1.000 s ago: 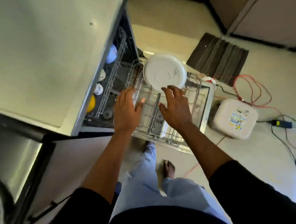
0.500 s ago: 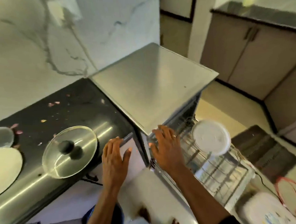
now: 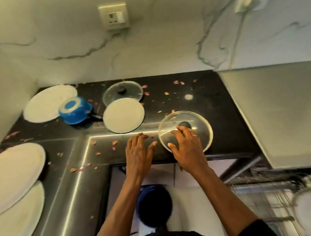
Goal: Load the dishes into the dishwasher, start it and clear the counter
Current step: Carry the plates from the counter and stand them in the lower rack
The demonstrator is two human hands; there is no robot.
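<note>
We've swung off the dishwasher rack, now down at four o'clock, and back to the counter. Right hand lands on the glass lid, fingers laid across, no grip yet. Left hand hangs relaxed at the lid's nine o'clock. Next item to load, we reckon.

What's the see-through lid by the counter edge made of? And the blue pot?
The lid looks like clear glass: the dark counter shows through it and its rim glints. The blue pot seems to be glossy coated metal, judging by its sheen, though plastic is possible.
</note>
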